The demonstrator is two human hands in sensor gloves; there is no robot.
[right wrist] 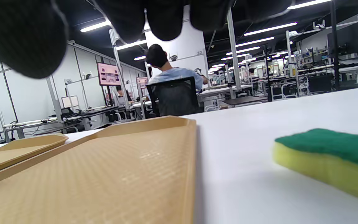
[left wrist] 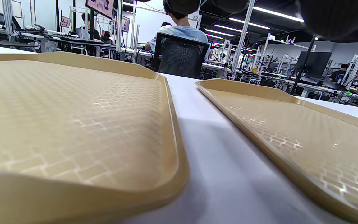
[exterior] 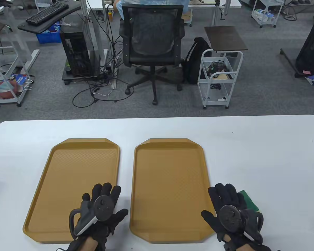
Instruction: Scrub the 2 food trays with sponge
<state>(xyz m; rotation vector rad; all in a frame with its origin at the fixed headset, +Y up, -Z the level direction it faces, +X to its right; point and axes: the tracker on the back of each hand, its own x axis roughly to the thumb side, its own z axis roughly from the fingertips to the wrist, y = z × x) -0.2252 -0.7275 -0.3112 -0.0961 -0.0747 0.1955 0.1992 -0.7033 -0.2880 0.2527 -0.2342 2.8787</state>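
Near the front edge of the white counter (exterior: 251, 146), the left hand (exterior: 102, 209) lies flat with fingers spread on the left tray (exterior: 68, 177). The right hand (exterior: 230, 209) has straight fingers, holding nothing, beside the right tray (exterior: 167, 177). The sponge (exterior: 250, 200) lies by it. Both trays stretch toward the counter's far edge.

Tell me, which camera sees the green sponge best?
The right wrist view: the sponge lies close on the table, showing its green top and yellow side. The table view shows only a green corner beside the right hand. The left wrist view shows none of it.
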